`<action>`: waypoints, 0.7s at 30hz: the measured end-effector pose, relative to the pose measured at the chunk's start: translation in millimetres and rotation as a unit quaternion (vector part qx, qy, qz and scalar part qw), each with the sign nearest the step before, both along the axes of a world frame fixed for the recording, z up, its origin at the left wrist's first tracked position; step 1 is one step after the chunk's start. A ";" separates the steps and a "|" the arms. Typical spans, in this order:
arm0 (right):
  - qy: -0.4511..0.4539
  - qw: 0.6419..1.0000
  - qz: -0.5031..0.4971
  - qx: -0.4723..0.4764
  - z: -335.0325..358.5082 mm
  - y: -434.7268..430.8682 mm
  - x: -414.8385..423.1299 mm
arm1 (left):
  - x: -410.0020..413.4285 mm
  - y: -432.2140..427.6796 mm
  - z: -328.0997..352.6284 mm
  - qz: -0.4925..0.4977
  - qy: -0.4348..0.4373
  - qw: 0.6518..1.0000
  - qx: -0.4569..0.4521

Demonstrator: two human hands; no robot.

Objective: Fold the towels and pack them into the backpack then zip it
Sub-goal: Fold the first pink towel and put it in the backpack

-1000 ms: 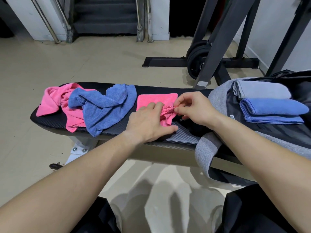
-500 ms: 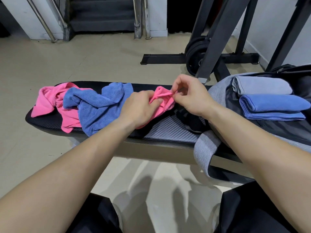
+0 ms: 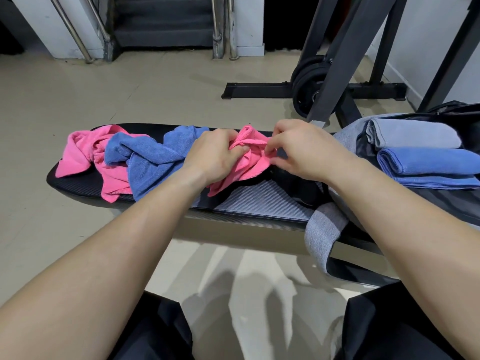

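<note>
We're in a gym w/ a tan floor (image 3: 130, 94), and a long black bench (image 3: 259, 201) sits right in front of us. Our left fingers (image 3: 240, 152) are curled tight into a bunched pink towel (image 3: 249, 165) in the middle of the bench. Our right fingers (image 3: 280, 166) are bent in close too & pinch the same towel at its right edge. So the left hand (image 3: 215, 154) and right hand (image 3: 309, 149) both hold it, w/ its low corner touching the pad. Just left of it lies a messy blue towel (image 3: 155, 162). That one touches a messy pink towel (image 3: 83, 154) at the bench's left end. On the right, the backpack (image 3: 324, 229), grey outside & dark inside, lies open on the bench. In it are 2 rolled-up ones: a grey folded towel (image 3: 413, 133) at the back & a blue folded towel (image 3: 426, 165) just in front, touching. Behind the bench we see black weight plates (image 3: 306, 84) by a dark rack (image 3: 335, 61), and stairs (image 3: 163, 22) far back.
</note>
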State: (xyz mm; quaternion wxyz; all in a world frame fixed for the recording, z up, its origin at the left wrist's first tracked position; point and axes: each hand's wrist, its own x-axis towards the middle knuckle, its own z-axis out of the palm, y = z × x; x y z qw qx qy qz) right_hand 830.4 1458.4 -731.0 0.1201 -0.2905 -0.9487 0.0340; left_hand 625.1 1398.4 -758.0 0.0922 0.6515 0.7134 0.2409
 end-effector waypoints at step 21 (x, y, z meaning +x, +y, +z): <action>-0.115 0.992 -0.053 0.005 -10.6 -24.2 -8.6 | 15.5 1.1 2.4 0.028 -0.020 0.999 -0.002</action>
